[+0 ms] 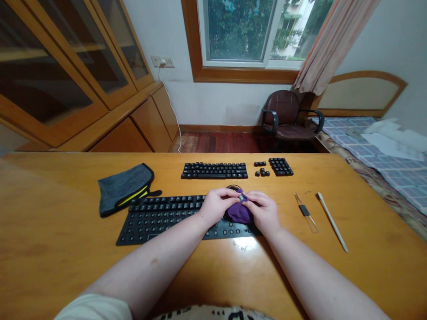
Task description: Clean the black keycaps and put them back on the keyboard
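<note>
We pinch the cloth [240, 214] btwn L hand [216, 205] and R hand [265, 212], fingers nearly together, prob. w/ a key [241, 198]; hard to see. The kbd [143, 222] lies below, long way L to R, more on our L.

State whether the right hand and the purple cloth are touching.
Touching. The head view shows it: the right hand has its thumb and fingers on the purple cloth, with no gap visible.

Head view forward-down over desk [60, 253]
</note>
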`<state>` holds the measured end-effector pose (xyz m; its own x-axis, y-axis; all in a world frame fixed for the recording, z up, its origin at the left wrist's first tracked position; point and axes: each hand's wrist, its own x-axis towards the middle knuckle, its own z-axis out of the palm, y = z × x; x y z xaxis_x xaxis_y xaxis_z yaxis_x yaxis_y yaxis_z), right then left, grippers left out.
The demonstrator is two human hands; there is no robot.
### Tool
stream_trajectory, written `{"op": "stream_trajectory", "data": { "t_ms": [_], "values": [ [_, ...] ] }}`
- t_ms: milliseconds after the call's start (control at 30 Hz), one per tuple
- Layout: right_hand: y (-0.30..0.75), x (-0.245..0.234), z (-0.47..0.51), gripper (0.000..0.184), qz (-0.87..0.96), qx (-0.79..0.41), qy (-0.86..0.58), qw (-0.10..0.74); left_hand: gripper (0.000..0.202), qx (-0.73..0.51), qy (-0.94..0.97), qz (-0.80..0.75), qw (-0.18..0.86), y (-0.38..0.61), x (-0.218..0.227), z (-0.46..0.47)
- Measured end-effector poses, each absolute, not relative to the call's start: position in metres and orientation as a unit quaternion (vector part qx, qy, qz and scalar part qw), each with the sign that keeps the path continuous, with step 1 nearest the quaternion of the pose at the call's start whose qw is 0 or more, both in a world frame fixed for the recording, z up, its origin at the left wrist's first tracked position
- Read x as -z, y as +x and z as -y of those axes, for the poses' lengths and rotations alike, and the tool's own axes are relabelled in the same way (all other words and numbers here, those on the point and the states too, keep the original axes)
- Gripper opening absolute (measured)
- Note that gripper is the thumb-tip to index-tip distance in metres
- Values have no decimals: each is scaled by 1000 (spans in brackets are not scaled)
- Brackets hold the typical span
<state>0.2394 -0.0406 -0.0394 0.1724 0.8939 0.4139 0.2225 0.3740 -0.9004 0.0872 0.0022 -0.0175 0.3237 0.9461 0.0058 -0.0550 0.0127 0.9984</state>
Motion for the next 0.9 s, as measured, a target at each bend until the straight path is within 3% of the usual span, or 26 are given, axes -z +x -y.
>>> {"op": "stream_trajectory", "data": {
  "t_ms": [400,600,900],
  "values": [
    [240,37,41,9,575,-266,-507,584,23,-416,553,-374,617,88,19,-3],
    [241,38,40,9,542,-266,-529,596,20,-412,642,-348,545,84,13,-4],
    [240,37,41,8,552,-292,-507,594,24,-412,584,-337,613,87,18,-3]
  ]
}}
